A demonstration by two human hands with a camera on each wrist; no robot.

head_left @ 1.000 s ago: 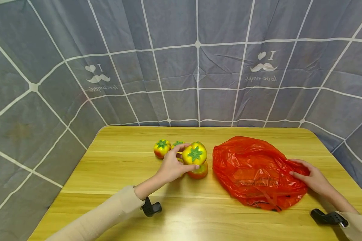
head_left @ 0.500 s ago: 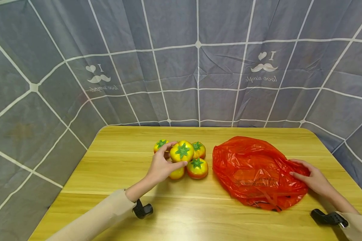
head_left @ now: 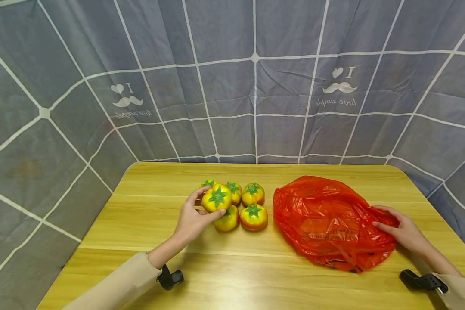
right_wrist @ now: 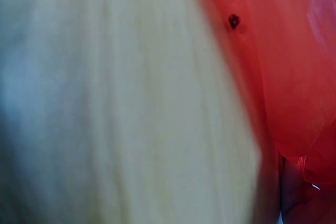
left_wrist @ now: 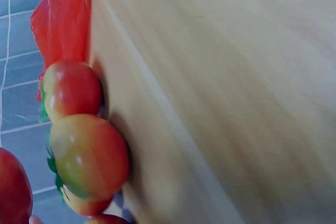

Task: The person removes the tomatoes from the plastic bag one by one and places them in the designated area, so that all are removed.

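My left hand (head_left: 191, 219) holds a yellow-red tomato (head_left: 217, 198) with a green star-shaped top, between thumb and fingers. It hangs close over the left side of a group of several like tomatoes, overlapping a front-row tomato (head_left: 227, 219) and one behind. The held tomato (left_wrist: 13, 187) shows at the left wrist view's edge, with a bit of fingertip below. Another tomato (head_left: 253, 217) stands at the group's front right. On the right, my right hand (head_left: 404, 230) grips the edge of a crumpled red plastic bag (head_left: 333, 215), thumb in front; some fingers are hidden by it.
The wooden table (head_left: 232, 267) runs in front of the tomatoes and the bag. A grey checked curtain (head_left: 232, 94) hangs behind and to both sides. A narrow strip of table parts the right-hand tomatoes from the bag.
My left hand has moved left with the tomato, from over the group's right side to its left, uncovering the right-hand tomatoes. My right hand and the bag have stayed put.
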